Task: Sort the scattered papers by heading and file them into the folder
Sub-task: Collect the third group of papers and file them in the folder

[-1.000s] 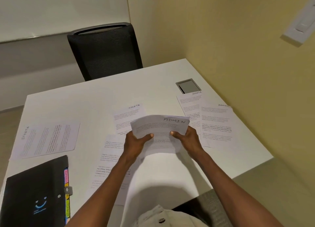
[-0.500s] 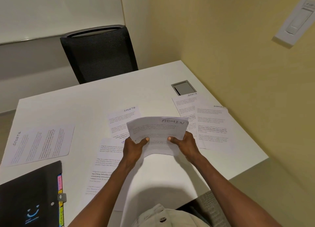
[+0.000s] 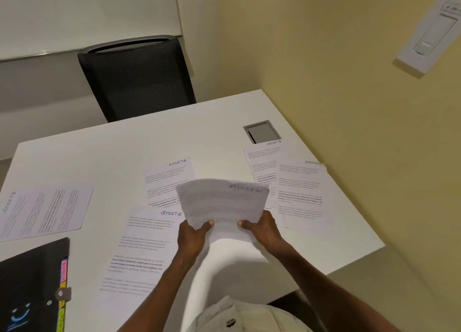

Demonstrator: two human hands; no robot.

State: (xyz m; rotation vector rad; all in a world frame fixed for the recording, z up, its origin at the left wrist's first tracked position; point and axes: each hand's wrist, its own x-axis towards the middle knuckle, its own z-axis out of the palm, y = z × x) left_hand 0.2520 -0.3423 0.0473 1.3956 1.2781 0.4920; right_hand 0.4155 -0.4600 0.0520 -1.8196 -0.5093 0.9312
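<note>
The white table (image 3: 154,142) carries the whole job, and the step in hand looks like gathering the ADMIN sheets into one stack before filing. Well off to the left of the left hand, at the near corner, lies the black folder (image 3: 30,277), closed, with coloured tabs along its edge. Between that folder and the hands lie the loose SPORTS papers (image 3: 139,247): one just beside the left hand, one beyond it, one far left, and another beyond the right hand. Just past the right hand lies the ADMIN sheet (image 3: 301,192) on the table, overlapping that farther SPORTS page. Held up between both hands is the ADMIN stack (image 3: 222,202), blurred, bowed upward, its heading away from the person. The left hand (image 3: 192,237) pinches its near left edge, thumb on top; the right hand (image 3: 264,229) grips the near right edge likewise. To do this well, I judge one hand should keep the stack squared while the other draws in the loose ADMIN sheet, heading aligned, without dragging the SPORTS page beneath it.
</note>
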